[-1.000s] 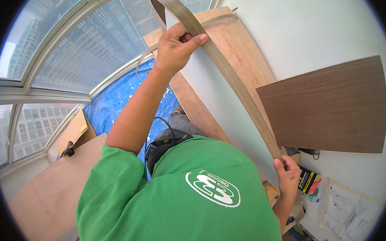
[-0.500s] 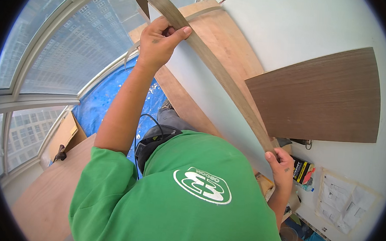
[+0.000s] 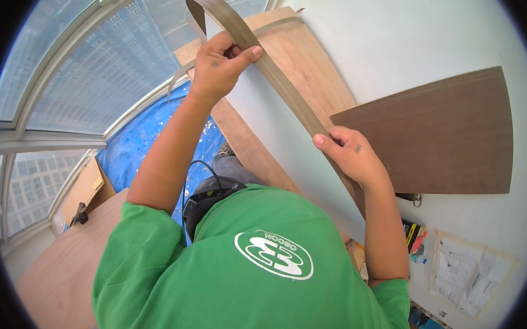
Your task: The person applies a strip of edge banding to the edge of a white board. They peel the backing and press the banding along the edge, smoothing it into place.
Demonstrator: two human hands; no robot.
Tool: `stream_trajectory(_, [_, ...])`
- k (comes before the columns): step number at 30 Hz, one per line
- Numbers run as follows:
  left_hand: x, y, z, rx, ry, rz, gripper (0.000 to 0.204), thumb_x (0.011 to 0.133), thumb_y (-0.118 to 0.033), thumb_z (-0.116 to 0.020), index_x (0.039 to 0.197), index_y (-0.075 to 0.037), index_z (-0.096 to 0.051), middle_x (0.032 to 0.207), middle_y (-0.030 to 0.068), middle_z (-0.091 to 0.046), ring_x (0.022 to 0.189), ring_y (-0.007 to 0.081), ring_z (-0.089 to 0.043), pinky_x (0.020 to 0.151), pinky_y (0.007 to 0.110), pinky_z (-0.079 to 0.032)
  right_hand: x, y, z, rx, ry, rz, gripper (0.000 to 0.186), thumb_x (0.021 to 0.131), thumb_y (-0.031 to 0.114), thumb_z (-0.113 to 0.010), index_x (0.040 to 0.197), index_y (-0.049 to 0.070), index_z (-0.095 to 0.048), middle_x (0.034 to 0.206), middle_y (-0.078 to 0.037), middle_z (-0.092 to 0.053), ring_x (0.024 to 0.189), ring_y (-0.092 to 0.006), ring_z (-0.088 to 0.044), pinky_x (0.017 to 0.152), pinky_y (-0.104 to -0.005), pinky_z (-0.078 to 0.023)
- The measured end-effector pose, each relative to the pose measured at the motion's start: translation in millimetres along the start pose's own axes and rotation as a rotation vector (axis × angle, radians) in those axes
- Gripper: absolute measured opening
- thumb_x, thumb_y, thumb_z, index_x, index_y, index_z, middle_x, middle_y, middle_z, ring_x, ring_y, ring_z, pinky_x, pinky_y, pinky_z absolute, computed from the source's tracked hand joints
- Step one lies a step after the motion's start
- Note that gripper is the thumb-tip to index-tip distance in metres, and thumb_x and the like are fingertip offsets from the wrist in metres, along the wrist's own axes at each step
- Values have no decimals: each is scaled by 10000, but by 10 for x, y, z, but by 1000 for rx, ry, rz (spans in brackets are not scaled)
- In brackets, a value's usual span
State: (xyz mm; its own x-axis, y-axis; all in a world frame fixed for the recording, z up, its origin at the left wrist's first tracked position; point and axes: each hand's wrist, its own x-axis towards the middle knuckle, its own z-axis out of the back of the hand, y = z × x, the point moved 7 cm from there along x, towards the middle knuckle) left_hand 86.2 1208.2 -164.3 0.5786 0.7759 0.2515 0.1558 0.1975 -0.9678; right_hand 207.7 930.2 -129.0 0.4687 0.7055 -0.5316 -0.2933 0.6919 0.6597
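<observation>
My left hand [image 3: 221,61] is raised and pinches a long, thin grey-brown edging strip [image 3: 280,82] near its curled free end. The strip runs down along the edge of a tall white panel [image 3: 276,141]. My right hand [image 3: 350,154] grips the strip lower down, fingers wrapped over it and pressing it to the panel edge. A dark brown wood-grain board [image 3: 432,137] lies just right of that hand. My green shirt [image 3: 258,271] fills the lower middle and hides the bottom of the panel and strip.
Light plywood boards [image 3: 305,59] lean behind the white panel. A blue tarp [image 3: 139,140] covers the floor by a curved window [image 3: 83,77]. A plywood sheet [image 3: 67,267] lies lower left. Papers [image 3: 466,270] and small colourful items [image 3: 415,235] sit lower right.
My right hand has slid up along the strip, from near the panel's lower end to beside the dark board. My left hand stays raised, still pinching the strip's upper part.
</observation>
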Motion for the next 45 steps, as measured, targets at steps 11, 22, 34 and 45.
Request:
stream_trajectory(11, [193, -127, 53, -110, -22, 154, 263, 790, -214, -849, 931, -10, -763, 749, -29, -572, 674, 66, -491, 585, 248, -403, 124, 42, -48, 3, -193, 54, 581, 935, 469, -730, 722, 38, -404, 660, -14, -334, 649, -129, -325, 554, -341, -313])
stream_trajectory(22, [1061, 76, 792, -294, -62, 339, 243, 894, -237, -779, 1004, -20, -767, 751, -13, -628, 648, 70, -456, 630, 247, -361, 48, 5, -121, 62, -235, -20, 489, 922, 415, -761, 815, 14, -503, 719, 17, -390, 701, -91, -363, 593, -297, -326])
stream_trajectory(34, [1255, 307, 806, -236, 112, 392, 375, 948, -293, -741, 1034, 72, -740, 1000, 131, -757, 979, 215, -721, 955, 349, -568, 24, -100, -38, 39, -217, -102, 539, 899, 500, -771, 918, -9, -596, 767, 48, -454, 735, -78, -402, 633, -271, -338])
stream_trajectory(45, [1199, 320, 804, -426, 112, 454, 407, 937, -305, -760, 1042, 87, -723, 1008, 171, -737, 904, 230, -727, 857, 361, -608, 58, -10, -22, 67, -241, -28, 585, 911, 442, -771, 735, 32, -393, 709, 18, -314, 691, -101, -324, 570, -301, -290])
